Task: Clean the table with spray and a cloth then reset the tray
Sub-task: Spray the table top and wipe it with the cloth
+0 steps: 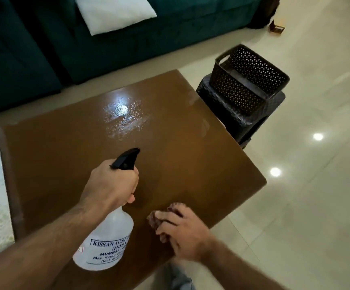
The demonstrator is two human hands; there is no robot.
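Two hands over brown table (65,147), left hand (112,184) gripping spray bottle (105,243), right hand (183,231) clutching cloth (155,216)

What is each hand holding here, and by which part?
The left hand grips the spray bottle by its neck, under the black trigger head. The right hand holds a bunched cloth against the table.

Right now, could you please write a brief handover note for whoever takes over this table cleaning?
Left hand grips the spray bottle by its neck, nozzle aimed over the brown table.
Right hand presses the cloth on the near table edge.
Done: a wet sprayed patch glistens at the far side.
Left: wipe the table, then reset the tray, which is not in view.
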